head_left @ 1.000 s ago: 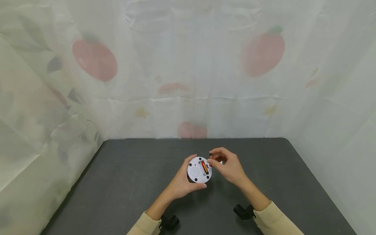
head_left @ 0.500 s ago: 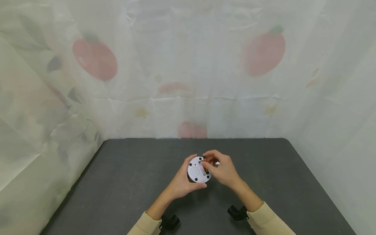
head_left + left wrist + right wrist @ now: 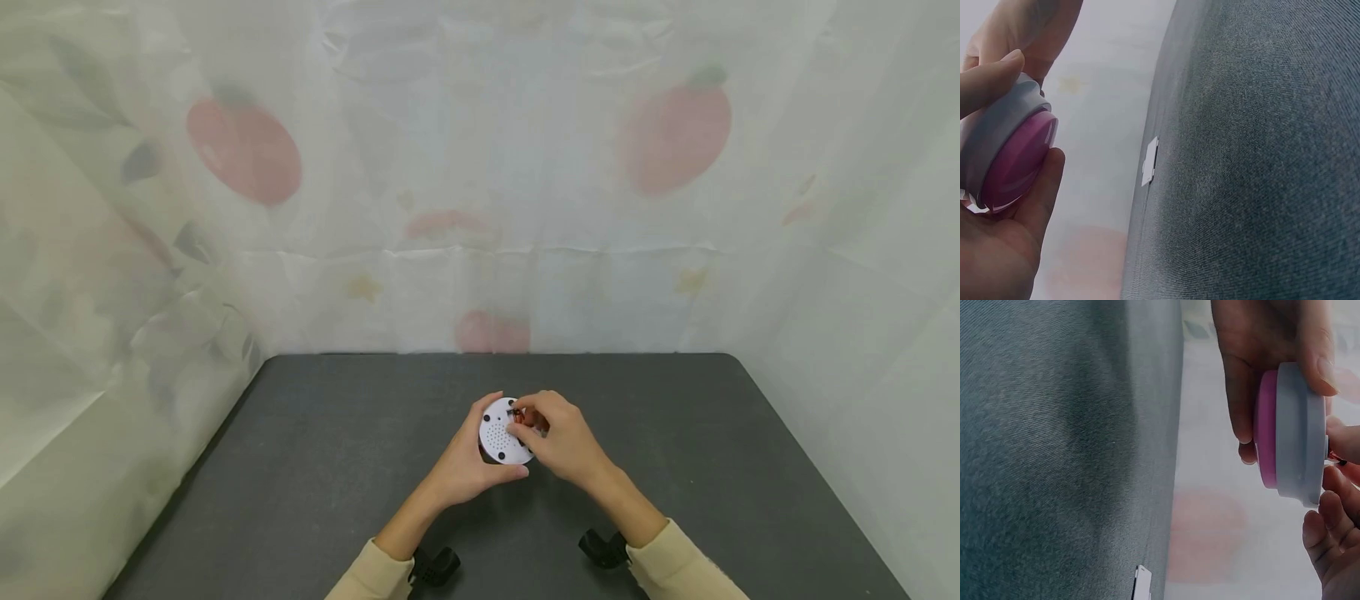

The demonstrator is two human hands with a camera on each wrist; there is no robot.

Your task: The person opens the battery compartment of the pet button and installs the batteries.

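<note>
My left hand (image 3: 471,460) grips a round white device (image 3: 498,436) above the dark table (image 3: 315,467), its speaker-holed underside turned up. In the left wrist view the device (image 3: 1005,155) has a pink face and a grey-white rim, cradled in the palm (image 3: 997,250). My right hand (image 3: 553,433) pinches a small red battery (image 3: 517,414) and holds it against the open slot in the device's underside. In the right wrist view the device (image 3: 1291,431) is edge-on and the right fingers (image 3: 1334,532) curl at its back, where the battery tip (image 3: 1335,460) just shows.
A small white flat piece (image 3: 1149,161) lies on the table near its far edge, and the same white piece (image 3: 1142,582) shows in the right wrist view. A pale fruit-print curtain (image 3: 480,183) surrounds the table. Black wrist mounts (image 3: 600,547) sit at both cuffs.
My right hand has moved left with the battery, from beside the device onto its underside, and now covers the slot. The left hand has kept the device still.
</note>
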